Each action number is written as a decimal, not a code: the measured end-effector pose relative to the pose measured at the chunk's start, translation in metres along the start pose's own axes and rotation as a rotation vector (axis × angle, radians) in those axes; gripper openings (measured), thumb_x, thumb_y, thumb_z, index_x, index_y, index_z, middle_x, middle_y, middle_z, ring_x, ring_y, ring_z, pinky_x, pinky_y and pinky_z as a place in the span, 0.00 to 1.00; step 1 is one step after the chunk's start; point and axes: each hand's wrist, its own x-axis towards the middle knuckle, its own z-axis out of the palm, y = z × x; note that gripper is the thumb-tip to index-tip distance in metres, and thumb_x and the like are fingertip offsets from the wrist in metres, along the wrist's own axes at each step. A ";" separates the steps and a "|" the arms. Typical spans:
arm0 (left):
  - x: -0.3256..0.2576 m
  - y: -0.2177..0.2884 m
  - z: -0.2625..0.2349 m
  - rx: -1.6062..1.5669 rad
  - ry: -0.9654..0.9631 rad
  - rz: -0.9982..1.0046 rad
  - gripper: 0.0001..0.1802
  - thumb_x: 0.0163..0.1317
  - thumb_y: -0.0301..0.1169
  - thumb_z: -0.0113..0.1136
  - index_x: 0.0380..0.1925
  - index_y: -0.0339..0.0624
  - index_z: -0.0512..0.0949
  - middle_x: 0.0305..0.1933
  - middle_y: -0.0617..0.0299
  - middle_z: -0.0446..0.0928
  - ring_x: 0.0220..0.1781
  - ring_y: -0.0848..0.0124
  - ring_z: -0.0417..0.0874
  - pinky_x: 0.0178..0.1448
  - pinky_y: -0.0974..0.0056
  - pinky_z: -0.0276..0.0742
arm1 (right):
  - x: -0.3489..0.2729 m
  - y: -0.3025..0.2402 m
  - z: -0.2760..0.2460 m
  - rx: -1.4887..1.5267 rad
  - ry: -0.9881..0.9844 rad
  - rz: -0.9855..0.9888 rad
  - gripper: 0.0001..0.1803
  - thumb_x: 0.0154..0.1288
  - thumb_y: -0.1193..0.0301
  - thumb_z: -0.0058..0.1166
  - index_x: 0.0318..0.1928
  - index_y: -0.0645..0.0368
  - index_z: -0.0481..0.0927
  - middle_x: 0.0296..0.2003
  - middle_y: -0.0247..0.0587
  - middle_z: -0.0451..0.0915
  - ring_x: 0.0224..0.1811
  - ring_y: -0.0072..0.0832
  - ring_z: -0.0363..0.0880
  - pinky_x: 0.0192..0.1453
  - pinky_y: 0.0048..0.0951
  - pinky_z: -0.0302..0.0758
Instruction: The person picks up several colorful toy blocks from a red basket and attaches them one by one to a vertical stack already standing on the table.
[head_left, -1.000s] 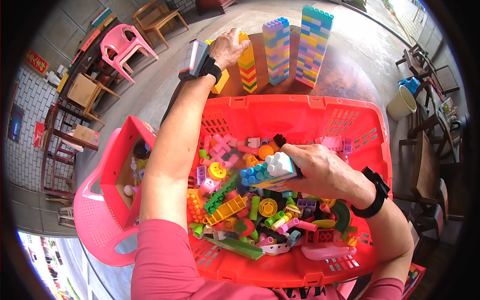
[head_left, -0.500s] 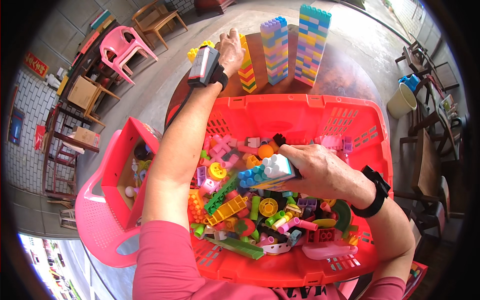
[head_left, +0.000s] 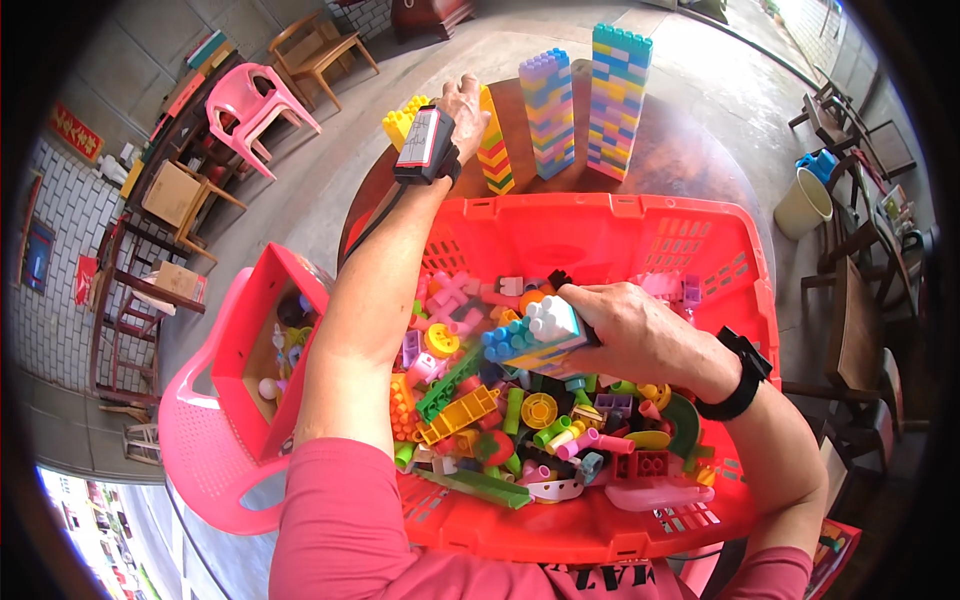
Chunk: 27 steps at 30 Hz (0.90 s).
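Above the upper-centre table (head_left: 690, 150), our left hand (head_left: 463, 115), grip unclear, could bump the striped tower (head_left: 495, 158) over; our right hand (head_left: 640, 335) clasps stacked bricks (head_left: 520, 342).

A white brick wall (head_left: 62, 205) bounded the left side — a pink armchair (head_left: 270, 117) and wooden chair (head_left: 325, 52) occupied grey floor (head_left: 300, 205); daylight lit the upper right.

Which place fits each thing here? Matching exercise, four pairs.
1. white-and-blue plastic block stack
2. red open-topped box
3. cream round bucket
4. tallest multicoloured plastic block tower

A. right of the brown table
B. upright on that table
C. in the right hand, above the red plastic basket
D. on a pink plastic chair

Pairs: 1-C, 2-D, 3-A, 4-B
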 end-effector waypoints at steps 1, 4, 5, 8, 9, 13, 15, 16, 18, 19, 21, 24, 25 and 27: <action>0.001 -0.001 -0.001 -0.039 -0.020 -0.014 0.32 0.57 0.37 0.66 0.58 0.39 0.64 0.50 0.42 0.74 0.52 0.44 0.79 0.53 0.47 0.77 | 0.000 0.001 0.000 0.024 0.021 -0.013 0.21 0.52 0.70 0.66 0.44 0.63 0.72 0.31 0.52 0.80 0.37 0.52 0.80 0.40 0.45 0.76; 0.004 -0.003 -0.003 -0.040 -0.024 0.035 0.34 0.56 0.36 0.66 0.60 0.38 0.63 0.51 0.41 0.73 0.53 0.43 0.78 0.55 0.46 0.75 | 0.002 0.006 -0.002 0.051 0.073 -0.041 0.24 0.51 0.71 0.66 0.48 0.64 0.73 0.33 0.54 0.81 0.38 0.52 0.81 0.41 0.43 0.77; 0.004 -0.004 -0.005 -0.066 -0.030 0.017 0.37 0.54 0.38 0.67 0.63 0.39 0.64 0.53 0.40 0.73 0.53 0.43 0.78 0.56 0.45 0.74 | 0.003 0.007 -0.004 0.053 0.087 -0.057 0.26 0.50 0.71 0.66 0.50 0.64 0.73 0.33 0.55 0.81 0.39 0.51 0.81 0.42 0.43 0.77; 0.003 -0.005 -0.008 -0.033 -0.024 -0.012 0.33 0.55 0.40 0.64 0.60 0.42 0.67 0.56 0.43 0.73 0.54 0.45 0.79 0.55 0.47 0.77 | 0.002 0.009 -0.007 0.084 0.067 0.018 0.24 0.48 0.71 0.66 0.47 0.63 0.74 0.38 0.52 0.83 0.42 0.47 0.83 0.45 0.39 0.78; 0.004 -0.005 -0.010 -0.059 -0.026 -0.018 0.31 0.54 0.38 0.64 0.58 0.42 0.69 0.55 0.43 0.73 0.55 0.45 0.78 0.56 0.47 0.77 | 0.002 0.009 -0.007 0.103 0.059 0.044 0.24 0.48 0.72 0.66 0.47 0.63 0.74 0.39 0.52 0.83 0.42 0.47 0.83 0.46 0.39 0.78; 0.009 -0.008 -0.019 -0.054 -0.063 0.011 0.33 0.52 0.37 0.65 0.59 0.42 0.69 0.53 0.42 0.74 0.54 0.45 0.79 0.56 0.47 0.76 | 0.003 0.010 -0.008 0.109 0.048 0.061 0.24 0.48 0.73 0.65 0.49 0.62 0.75 0.40 0.51 0.83 0.43 0.45 0.84 0.47 0.38 0.79; 0.010 -0.009 -0.025 -0.057 -0.043 0.018 0.36 0.50 0.39 0.67 0.61 0.42 0.69 0.49 0.41 0.77 0.53 0.45 0.79 0.57 0.48 0.75 | 0.004 0.011 -0.008 0.100 0.060 0.051 0.24 0.48 0.74 0.65 0.49 0.61 0.75 0.40 0.50 0.83 0.44 0.45 0.84 0.47 0.38 0.79; 0.010 -0.010 -0.029 -0.064 0.011 0.042 0.36 0.50 0.39 0.67 0.61 0.42 0.70 0.48 0.41 0.77 0.52 0.45 0.79 0.56 0.48 0.76 | 0.005 0.012 -0.007 0.088 0.061 0.053 0.24 0.48 0.74 0.65 0.49 0.61 0.75 0.40 0.50 0.83 0.44 0.44 0.84 0.47 0.37 0.79; 0.007 -0.010 -0.037 -0.080 0.079 0.055 0.36 0.49 0.40 0.67 0.60 0.42 0.70 0.48 0.41 0.77 0.51 0.44 0.79 0.56 0.47 0.76 | 0.004 0.013 -0.008 0.094 0.069 0.049 0.25 0.49 0.75 0.65 0.50 0.61 0.75 0.40 0.49 0.83 0.44 0.43 0.84 0.48 0.37 0.79; 0.003 -0.010 -0.042 -0.084 0.119 0.085 0.36 0.49 0.40 0.67 0.60 0.43 0.70 0.48 0.41 0.77 0.51 0.44 0.79 0.55 0.47 0.76 | 0.004 0.013 -0.007 0.093 0.070 0.073 0.25 0.49 0.75 0.65 0.50 0.61 0.75 0.40 0.49 0.84 0.44 0.42 0.84 0.48 0.36 0.79; -0.009 -0.011 -0.055 -0.094 0.111 0.101 0.36 0.49 0.41 0.67 0.60 0.44 0.70 0.48 0.41 0.77 0.51 0.44 0.79 0.54 0.47 0.76 | 0.003 0.013 -0.007 0.154 0.112 0.080 0.21 0.49 0.73 0.65 0.45 0.63 0.76 0.37 0.51 0.83 0.42 0.41 0.85 0.45 0.37 0.78; -0.042 -0.012 -0.081 -0.079 0.168 0.213 0.28 0.53 0.41 0.64 0.55 0.47 0.72 0.46 0.47 0.78 0.48 0.49 0.81 0.50 0.51 0.79 | 0.002 0.010 -0.009 0.217 0.110 0.114 0.23 0.49 0.75 0.62 0.49 0.63 0.77 0.38 0.47 0.84 0.41 0.30 0.85 0.47 0.33 0.79; -0.059 -0.010 -0.087 -0.058 0.240 0.220 0.23 0.56 0.39 0.62 0.51 0.47 0.74 0.44 0.50 0.79 0.44 0.52 0.82 0.46 0.53 0.79 | 0.001 0.010 -0.010 0.256 0.114 0.133 0.23 0.49 0.75 0.62 0.49 0.64 0.77 0.38 0.45 0.84 0.40 0.27 0.84 0.46 0.33 0.79; -0.091 -0.003 -0.095 -0.183 0.139 0.239 0.20 0.56 0.38 0.61 0.48 0.46 0.76 0.40 0.51 0.80 0.41 0.54 0.82 0.44 0.54 0.79 | 0.001 0.008 -0.012 0.196 0.128 0.169 0.22 0.50 0.75 0.62 0.49 0.65 0.77 0.38 0.46 0.84 0.41 0.31 0.85 0.47 0.33 0.78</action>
